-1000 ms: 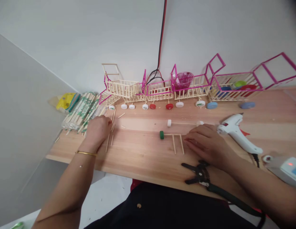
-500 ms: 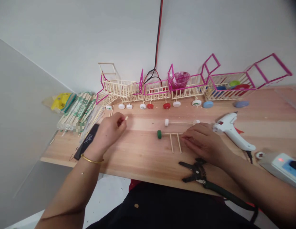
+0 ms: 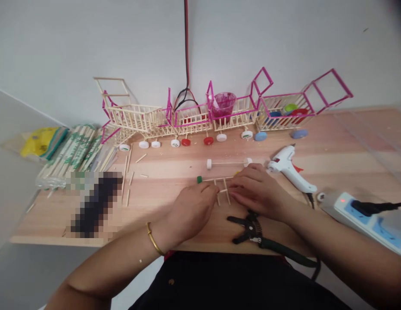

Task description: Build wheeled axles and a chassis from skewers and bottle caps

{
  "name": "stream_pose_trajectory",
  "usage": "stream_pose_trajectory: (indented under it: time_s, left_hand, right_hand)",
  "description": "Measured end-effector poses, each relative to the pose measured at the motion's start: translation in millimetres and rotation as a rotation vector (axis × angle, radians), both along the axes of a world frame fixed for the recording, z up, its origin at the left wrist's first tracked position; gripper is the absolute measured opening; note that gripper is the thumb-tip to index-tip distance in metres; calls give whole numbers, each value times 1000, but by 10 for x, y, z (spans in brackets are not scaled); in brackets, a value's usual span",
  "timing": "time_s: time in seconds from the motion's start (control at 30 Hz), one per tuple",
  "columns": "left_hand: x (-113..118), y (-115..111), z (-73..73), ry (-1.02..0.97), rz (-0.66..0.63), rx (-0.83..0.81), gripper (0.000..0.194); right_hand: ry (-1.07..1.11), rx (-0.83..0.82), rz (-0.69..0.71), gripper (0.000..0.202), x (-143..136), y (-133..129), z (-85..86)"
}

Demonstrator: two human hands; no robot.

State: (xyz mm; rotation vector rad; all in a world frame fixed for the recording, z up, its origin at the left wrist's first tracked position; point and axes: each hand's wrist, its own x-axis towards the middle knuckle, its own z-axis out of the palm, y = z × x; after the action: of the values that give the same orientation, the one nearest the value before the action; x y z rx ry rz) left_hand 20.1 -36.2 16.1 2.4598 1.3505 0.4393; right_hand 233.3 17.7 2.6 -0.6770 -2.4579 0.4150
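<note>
1. Apparently unused, loose sticks (image 3: 127,197) lie at nine o'clock from the stick frame (image 3: 228,196).
2. Wheeled carts (image 3: 134,117) stand between ten and two o'clock, seemingly complete.
3. Left hand (image 3: 194,209), eight o'clock: fingertips narrowed on a short crosspiece (image 3: 222,190).
4. That frame rests on the surface between both hands: two prongs joined to an axle; whether the crosspiece is fixed, I cannot tell.
5. White-wheeled axle (image 3: 228,163), twelve o'clock: separate, not joined yet.
6. Right hand (image 3: 260,189), three o'clock: fingers curled; grip unclear.

Left hand (image 3: 194,211) near right hand (image 3: 260,189), fingers (image 3: 210,190) curled
</note>
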Motion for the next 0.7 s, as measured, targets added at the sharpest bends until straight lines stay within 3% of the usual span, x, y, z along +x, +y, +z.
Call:
stream_pose_trajectory:
  time_s: [0.23,0.37,0.5,0.6,0.7]
  left_hand:
    - [51,41,101,-230,15,-51,25]
    - [77,58,139,-632,159,-288,29]
    - [174,51,133,-950,273,-557,17]
    - [246,56,121,-985,279,-604,10]
    - [272,69,122,-948,258,-520,7]
  right_hand:
    - [38,12,5,11,-12,0,5]
    - [104,33,-48,8,-1,0,35]
    - [135,11,-28,8,-10,-18,44]
    - [157,-8,4,10,-26,-37,36]
    - [160,-13,28,7,-37,-49,23]
